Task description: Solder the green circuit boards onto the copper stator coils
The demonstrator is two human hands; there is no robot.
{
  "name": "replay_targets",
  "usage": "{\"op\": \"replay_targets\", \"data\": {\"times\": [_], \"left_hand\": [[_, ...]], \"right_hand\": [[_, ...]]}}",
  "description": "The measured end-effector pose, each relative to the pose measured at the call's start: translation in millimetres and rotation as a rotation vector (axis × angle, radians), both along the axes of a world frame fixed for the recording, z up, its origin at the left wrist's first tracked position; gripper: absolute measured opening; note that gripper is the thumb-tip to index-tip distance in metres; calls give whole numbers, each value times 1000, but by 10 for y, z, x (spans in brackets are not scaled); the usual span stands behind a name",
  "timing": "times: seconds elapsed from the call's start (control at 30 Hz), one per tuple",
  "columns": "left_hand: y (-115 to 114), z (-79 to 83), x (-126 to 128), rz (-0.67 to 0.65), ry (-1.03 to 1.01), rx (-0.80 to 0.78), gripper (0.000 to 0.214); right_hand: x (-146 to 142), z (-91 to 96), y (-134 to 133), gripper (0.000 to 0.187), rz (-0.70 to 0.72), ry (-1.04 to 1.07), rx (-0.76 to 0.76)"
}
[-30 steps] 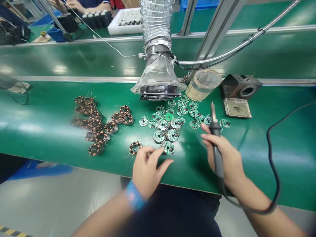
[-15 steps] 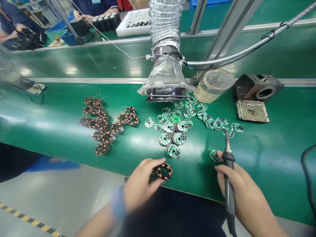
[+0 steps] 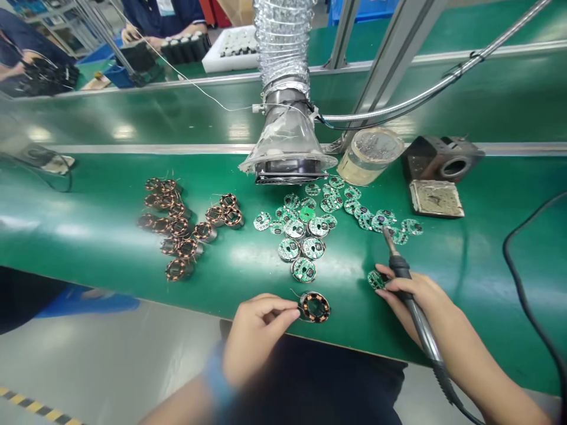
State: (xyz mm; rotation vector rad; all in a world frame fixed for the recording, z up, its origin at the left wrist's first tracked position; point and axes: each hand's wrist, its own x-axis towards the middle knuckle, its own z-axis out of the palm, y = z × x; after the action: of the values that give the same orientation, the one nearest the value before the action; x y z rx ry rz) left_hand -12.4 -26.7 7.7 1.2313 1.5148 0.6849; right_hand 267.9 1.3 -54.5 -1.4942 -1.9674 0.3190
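A copper-wound motor stator [image 3: 315, 307] stands at the bench's front edge. At its left side my left hand [image 3: 261, 330] is closed, thumb and forefinger pinched on what looks like a thin wire lead of it. My right hand [image 3: 425, 301] grips a soldering iron [image 3: 414, 313], its tip pointing up and away to the left. Those same fingertips pinch a round green circuit board [image 3: 376, 280] just above or on the bench. Between the hands and the fan, several stators topped with boards [image 3: 303, 270] form a cluster, loose round boards [image 3: 363, 217] lying behind and to the right.
Several bare stators [image 3: 179, 227] stand at left. A fume extractor hood [image 3: 290, 147] hangs over the bench centre. Behind the boards are a clear round tub [image 3: 372, 153] and an iron stand with sponge [image 3: 436, 198]. A black cable [image 3: 522, 283] runs at right. Co-workers sit across the bench.
My left hand has gone from holding the stator around its sides to pinching at its left edge; the stator is on the bench. The soldering iron has tilted leftward at its tip.
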Motion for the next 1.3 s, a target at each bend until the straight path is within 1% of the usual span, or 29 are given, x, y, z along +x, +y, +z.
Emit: {"op": "replay_targets", "data": {"times": [0.07,0.17,0.23,0.3,0.37,0.43,0.5,0.6,0.63,0.67,0.73,0.77,0.8,0.9,0.97,1.0,1.07,1.17,1.23,1.3], "left_hand": [[21,-15,67,49,-65,23,7],[38,-28,152,109,-136,85,3],[34,-34,197,130,-165,119,3],[16,-46,232,149,-163,143,4],[-10,-66,253,162,-116,162,6],[-33,-88,252,151,-37,218,7],[-42,-101,223,68,54,355,9],[-19,-80,142,-181,218,593,21],[-4,-65,112,-264,269,632,24],[13,-50,85,-328,303,636,27],[42,-33,46,-384,280,570,27],[51,-35,37,-382,224,526,27],[57,-45,34,-351,147,473,26],[54,-104,56,-130,-116,242,21],[55,-134,81,-19,-218,109,14],[61,-139,92,-10,-241,77,10],[85,-126,108,-48,-232,70,7],[124,-77,115,-114,-162,73,10],[137,-50,114,-129,-126,69,12],[139,-40,115,-126,-132,58,13]], "right_hand": [[7,71,37,6,49,-34,-7],[-77,193,32,16,58,-49,27],[-232,282,-36,24,61,-9,69],[-449,366,-143,31,92,54,105],[-673,426,-252,31,144,102,127],[-846,450,-326,29,186,121,116],[-936,443,-352,29,197,130,97],[-956,411,-329,29,189,128,92],[-950,402,-315,28,197,120,97],[-944,394,-303,27,209,113,98],[-937,387,-286,27,230,111,90],[-933,388,-282,28,232,117,82],[-926,392,-281,30,228,124,75],[-866,433,-296,35,197,135,84],[-794,486,-320,32,181,110,88],[-755,518,-337,30,183,95,89],[-677,584,-383,33,184,72,68],[-571,648,-476,42,178,72,33],[-501,649,-540,41,184,77,38],[-431,616,-596,35,206,93,64]]}}
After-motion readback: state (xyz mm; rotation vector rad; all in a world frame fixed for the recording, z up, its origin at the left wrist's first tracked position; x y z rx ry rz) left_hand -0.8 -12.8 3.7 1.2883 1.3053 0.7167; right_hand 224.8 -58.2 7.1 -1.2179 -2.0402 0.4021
